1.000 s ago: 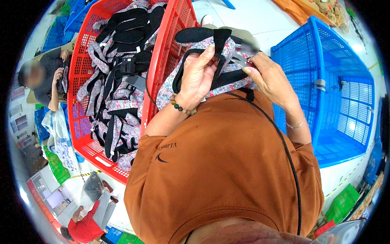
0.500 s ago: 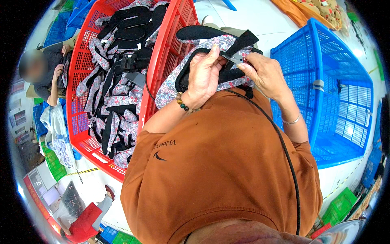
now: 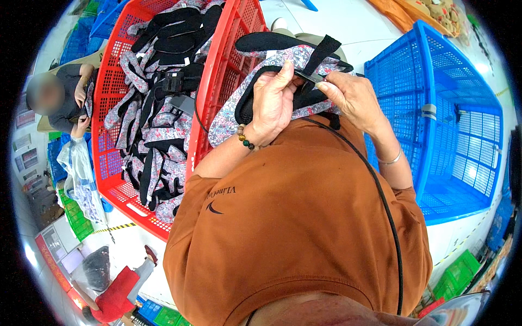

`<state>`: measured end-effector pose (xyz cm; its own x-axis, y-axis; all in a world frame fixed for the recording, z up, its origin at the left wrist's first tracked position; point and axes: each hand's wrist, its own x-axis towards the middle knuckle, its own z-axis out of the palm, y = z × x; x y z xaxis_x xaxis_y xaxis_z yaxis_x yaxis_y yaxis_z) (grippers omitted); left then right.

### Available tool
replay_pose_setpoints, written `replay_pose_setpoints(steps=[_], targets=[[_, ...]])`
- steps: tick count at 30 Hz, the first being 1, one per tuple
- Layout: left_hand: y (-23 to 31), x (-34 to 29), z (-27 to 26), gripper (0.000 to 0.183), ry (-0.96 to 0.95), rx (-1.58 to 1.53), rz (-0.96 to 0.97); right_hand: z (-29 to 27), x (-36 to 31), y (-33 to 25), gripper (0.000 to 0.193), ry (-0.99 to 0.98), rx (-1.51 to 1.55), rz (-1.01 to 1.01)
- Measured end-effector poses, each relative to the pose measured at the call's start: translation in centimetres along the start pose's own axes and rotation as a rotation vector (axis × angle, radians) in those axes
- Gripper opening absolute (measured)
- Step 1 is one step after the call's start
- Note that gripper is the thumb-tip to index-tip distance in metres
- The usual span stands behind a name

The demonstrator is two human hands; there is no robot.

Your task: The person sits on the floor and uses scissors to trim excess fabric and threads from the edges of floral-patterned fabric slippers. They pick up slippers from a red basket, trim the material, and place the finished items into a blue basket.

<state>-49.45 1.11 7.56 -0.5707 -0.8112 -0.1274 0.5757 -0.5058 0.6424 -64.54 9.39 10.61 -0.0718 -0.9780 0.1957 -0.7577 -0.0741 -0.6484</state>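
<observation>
Right of the red basket [image 3: 217, 60], scissors [image 3: 308, 76], gripped in the curled right hand [image 3: 353, 98], have moved nearer the left hand [image 3: 273, 100], its thumb and fingers pinching flowered cloth [image 3: 224, 120], bringing blades to fabric.

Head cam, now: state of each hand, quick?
Left hand: closed, holding the floral-and-black fabric piece.
Right hand: closed, holding a small metal cutting tool against the piece.

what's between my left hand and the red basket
In the head view, the flowered, black-edged fabric piece lies between your left hand and the red basket.
</observation>
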Motion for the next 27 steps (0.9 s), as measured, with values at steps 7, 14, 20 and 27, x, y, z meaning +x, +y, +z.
replay_pose_setpoints(steps=[7,14,20,27], targets=[[-0.3,-0.1,0.0,0.017,0.029,0.046,0.019,-0.2,-0.2,0.0,0.034,0.038,-0.107,-0.056],[-0.3,0.0,0.0,0.016,0.009,-0.02,0.025,0.9,-0.3,2.1,0.039,0.334,-0.051,0.14],[-0.3,0.0,-0.1,0.018,0.004,-0.018,0.034,0.7,-1.4,1.5,0.032,0.254,-0.016,0.025],[-0.2,-0.1,-0.2,0.024,-0.025,-0.021,0.015,1.1,-1.4,0.8,0.028,0.149,-0.082,-0.063]])
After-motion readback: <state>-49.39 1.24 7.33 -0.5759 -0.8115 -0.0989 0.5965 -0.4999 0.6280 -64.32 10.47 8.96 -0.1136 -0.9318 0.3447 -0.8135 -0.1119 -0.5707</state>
